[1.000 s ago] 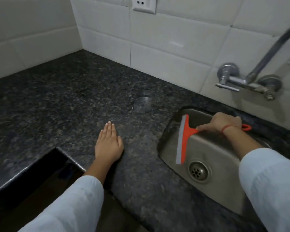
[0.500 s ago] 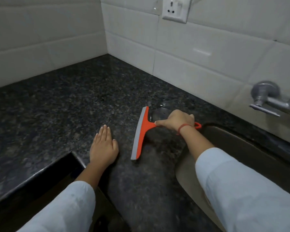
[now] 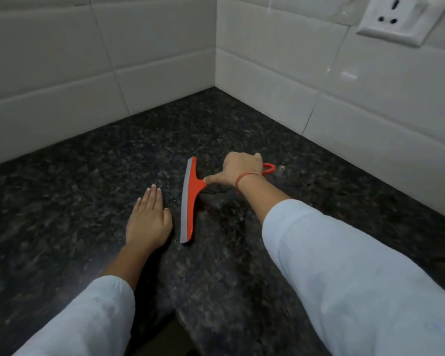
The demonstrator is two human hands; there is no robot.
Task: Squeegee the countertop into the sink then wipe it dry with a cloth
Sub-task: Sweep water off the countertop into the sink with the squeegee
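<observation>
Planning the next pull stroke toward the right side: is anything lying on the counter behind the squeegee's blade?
Nothing visible does: the dark speckled granite countertop right of the orange squeegee is bare. The right hand holds its handle; the left hand rests flat on the blade's other side.

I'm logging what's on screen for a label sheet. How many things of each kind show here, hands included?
Hands: 2, the left hand flat on the countertop, the right hand gripping the squeegee
Squeegees: 1, the orange squeegee
Wall sockets: 1, the white socket
Total: 4
</observation>
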